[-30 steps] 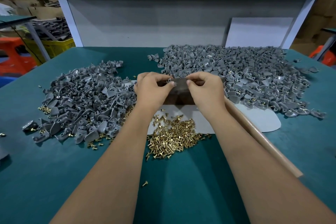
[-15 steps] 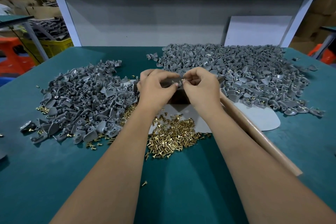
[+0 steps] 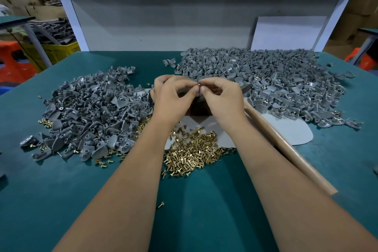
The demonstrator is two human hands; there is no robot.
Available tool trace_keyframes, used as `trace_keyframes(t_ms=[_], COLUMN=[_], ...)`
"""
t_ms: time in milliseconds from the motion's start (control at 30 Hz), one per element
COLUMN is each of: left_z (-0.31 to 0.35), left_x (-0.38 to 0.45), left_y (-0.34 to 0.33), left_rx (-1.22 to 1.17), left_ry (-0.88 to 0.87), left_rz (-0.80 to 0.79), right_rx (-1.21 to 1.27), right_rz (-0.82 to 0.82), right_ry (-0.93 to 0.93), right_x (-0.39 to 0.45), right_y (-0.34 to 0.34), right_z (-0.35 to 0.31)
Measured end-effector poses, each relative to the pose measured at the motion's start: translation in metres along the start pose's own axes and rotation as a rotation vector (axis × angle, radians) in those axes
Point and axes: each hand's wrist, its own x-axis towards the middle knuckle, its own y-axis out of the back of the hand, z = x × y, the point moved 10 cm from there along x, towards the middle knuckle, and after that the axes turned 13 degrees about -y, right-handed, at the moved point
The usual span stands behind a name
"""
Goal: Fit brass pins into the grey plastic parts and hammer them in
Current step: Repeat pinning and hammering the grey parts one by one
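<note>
My left hand [image 3: 170,96] and my right hand [image 3: 223,98] meet fingertip to fingertip above a dark block [image 3: 199,108] at the table's middle. A small brass pin [image 3: 198,84] shows between the fingertips, pinched by my right hand. My left hand is closed on a grey plastic part that its fingers mostly hide. A heap of brass pins [image 3: 194,149] lies below my wrists. One pile of grey plastic parts [image 3: 88,112] lies to the left. A larger pile of grey parts [image 3: 276,84] lies at the right, some with brass in them.
A long wooden handle [image 3: 286,149] lies diagonally under my right forearm, over a white sheet [image 3: 290,131]. The green table [image 3: 61,200] carries stray pins, one [image 3: 161,204] near its front. A white frame and grey back panel [image 3: 163,22] close the far side.
My hands have lifted slightly and drawn closer together, thumbs now touching. The brass pin has come into sight at the fingertips. The piles have not moved.
</note>
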Motion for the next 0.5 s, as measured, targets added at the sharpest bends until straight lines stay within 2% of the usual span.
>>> trace_keyframes(t_ms=[500], left_z=[-0.0031], left_x=[-0.0021], left_y=[-0.0078], left_rx=[-0.073], left_ry=[0.031], left_rz=[-0.079], right_rx=[0.106], right_rz=[-0.120], right_ry=[0.017], right_x=[-0.0010], right_y=[-0.0049], right_z=[-0.0054])
